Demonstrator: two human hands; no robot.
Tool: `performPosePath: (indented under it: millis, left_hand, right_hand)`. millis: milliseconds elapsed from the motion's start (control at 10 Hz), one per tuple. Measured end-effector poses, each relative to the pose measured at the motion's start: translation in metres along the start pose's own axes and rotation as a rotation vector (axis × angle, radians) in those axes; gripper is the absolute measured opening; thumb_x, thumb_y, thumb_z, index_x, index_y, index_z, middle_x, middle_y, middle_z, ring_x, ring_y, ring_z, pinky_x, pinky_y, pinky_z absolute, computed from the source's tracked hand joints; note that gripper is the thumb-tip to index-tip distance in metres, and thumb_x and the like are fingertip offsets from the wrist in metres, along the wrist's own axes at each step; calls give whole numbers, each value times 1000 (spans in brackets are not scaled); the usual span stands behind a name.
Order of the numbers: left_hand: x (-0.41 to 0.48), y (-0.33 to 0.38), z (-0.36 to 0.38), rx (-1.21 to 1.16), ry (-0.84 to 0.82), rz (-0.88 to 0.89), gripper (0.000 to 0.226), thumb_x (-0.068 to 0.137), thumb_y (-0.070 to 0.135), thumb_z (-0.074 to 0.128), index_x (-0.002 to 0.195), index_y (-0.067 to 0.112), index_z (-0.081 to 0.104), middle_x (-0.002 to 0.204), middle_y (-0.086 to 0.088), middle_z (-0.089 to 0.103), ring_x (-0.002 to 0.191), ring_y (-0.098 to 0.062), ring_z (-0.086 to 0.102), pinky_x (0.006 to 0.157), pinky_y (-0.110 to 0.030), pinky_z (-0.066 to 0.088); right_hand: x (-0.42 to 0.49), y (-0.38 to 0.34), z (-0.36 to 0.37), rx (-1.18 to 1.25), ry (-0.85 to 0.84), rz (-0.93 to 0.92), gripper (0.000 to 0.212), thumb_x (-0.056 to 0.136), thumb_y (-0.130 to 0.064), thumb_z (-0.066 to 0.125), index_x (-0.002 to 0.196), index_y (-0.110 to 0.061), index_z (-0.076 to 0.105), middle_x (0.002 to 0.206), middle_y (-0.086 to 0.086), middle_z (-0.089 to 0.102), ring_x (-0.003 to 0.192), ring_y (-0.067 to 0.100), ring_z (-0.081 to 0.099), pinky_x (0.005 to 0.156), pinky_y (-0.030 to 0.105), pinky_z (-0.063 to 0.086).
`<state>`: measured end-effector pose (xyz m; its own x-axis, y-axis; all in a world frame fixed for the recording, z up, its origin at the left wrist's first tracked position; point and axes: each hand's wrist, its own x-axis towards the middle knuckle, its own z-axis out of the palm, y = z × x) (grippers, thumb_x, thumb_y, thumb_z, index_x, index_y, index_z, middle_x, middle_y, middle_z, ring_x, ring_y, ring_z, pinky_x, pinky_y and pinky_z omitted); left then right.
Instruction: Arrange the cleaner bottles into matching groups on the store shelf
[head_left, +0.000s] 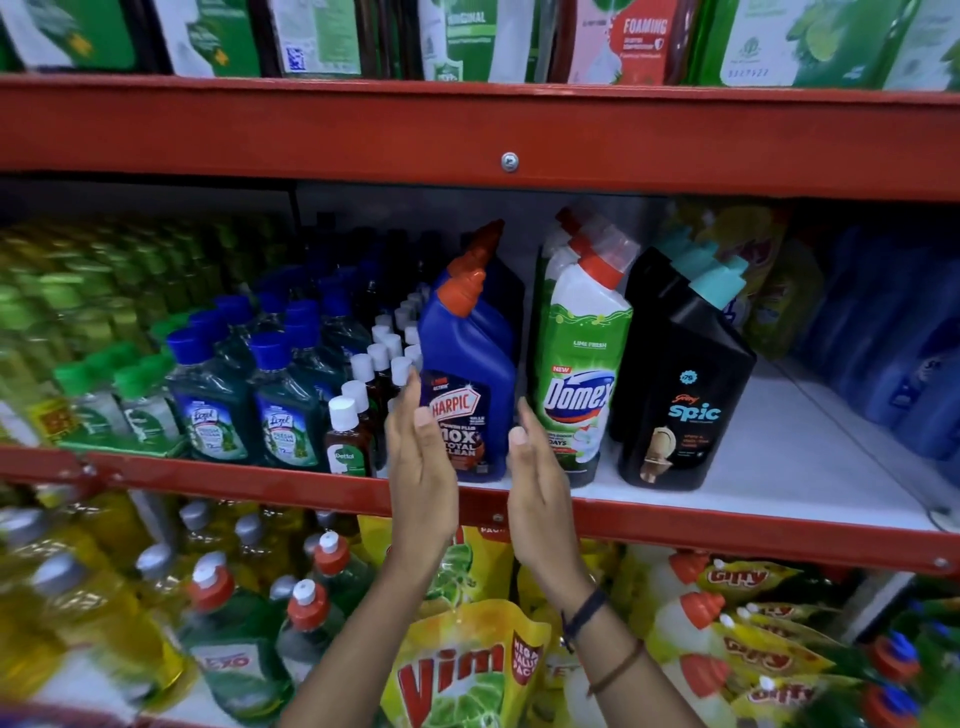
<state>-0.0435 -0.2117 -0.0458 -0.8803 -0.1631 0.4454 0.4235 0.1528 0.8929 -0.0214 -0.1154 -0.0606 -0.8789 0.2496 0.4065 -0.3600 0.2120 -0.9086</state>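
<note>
While both hands reach up to the middle shelf (779, 447), the blue Harpic bottle (467, 384) stands upright at the front edge and serves as landmark. It has an angled orange-red cap, a dark label with "HARPIC" and "10X TOTAL CLEAN"; more of the same blue bottles line up behind it. Left hand (421, 467) is flat, fingers straight and together, just left of the Harpic, fingertips at or very near its side; actual contact can't be confirmed. Right hand (535, 483) is flat too, fingers together, just right of the Harpic, in front of the gap before the next row. Neither hand grips anything.

Right of the Harpic: white and green Domex bottle (582, 374), red cap, "LIME FRESH", same kind stacked behind. Further right: black Spic bottle (685, 405), teal cap, row behind it. Left of the Harpic: small brown Dettol bottles (350, 441) with white caps, then dark green Lizol bottles (213, 410) with blue caps.

Hard to read: far left of the Harpic is motion-blurred green and yellow bottles. Far right blue containers are dark and blurred. Harpic label's lower part is partly covered by the left hand's thumb. Domex label bottom is hidden by the right hand. Below, a yellow Vim pouch (457, 670) is cut by the frame edge.
</note>
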Motion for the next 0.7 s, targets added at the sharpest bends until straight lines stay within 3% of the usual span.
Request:
performPosePath:
  millis: [100,200,300,400,500,600,700]
  left_hand:
    - [4,-2,-7,34,-74,-17,74,80,83,8,146,51,18,161,8,26,150,-21,22,118,-56,27]
    - [4,1,-11,13,-91,-22,71,73,90,8,138,64,19,159,6,31,149,-23,24,117,-56,29]
    - [5,1,-14,4,-104,-36,74,71,91,7,138,62,20,159,5,31,148,-22,26,117,-56,29]
    - [7,-1,-17,18,-113,-39,74,71,90,6,139,61,19,160,6,29,149,-21,24,118,-55,28]
    - [8,-3,-18,26,-128,-34,74,80,82,9,146,50,19,160,6,28,149,-22,23,118,-56,28]
    - [1,2,-16,47,-110,30,58,94,60,19,149,40,20,160,7,26,149,-16,22,120,-52,27]
    - [-4,13,-9,80,-51,246,47,101,44,28,147,38,18,160,12,18,148,-1,14,121,-22,18]
  right_hand:
    - [6,3,5,74,36,30,49,94,-53,34,140,-37,38,148,-9,45,137,7,41,114,42,37]
    - [9,5,6,91,51,24,36,92,-52,37,127,-51,43,145,-8,49,134,9,45,112,45,40]
    - [10,5,9,104,47,31,31,88,-60,38,119,-60,45,135,-18,54,127,2,50,106,38,46]
    - [12,6,11,83,63,21,35,85,-66,37,119,-61,47,136,-14,55,125,1,52,103,34,49]
    - [10,8,10,82,62,19,46,89,-64,38,131,-48,47,140,-6,55,127,7,52,104,40,48]
    - [7,-1,7,66,97,11,54,93,-59,39,137,-29,49,141,-3,56,130,11,51,108,45,45]
    - [-17,0,-13,83,208,-89,45,93,-56,41,127,-32,58,127,-12,65,121,8,59,101,35,50]
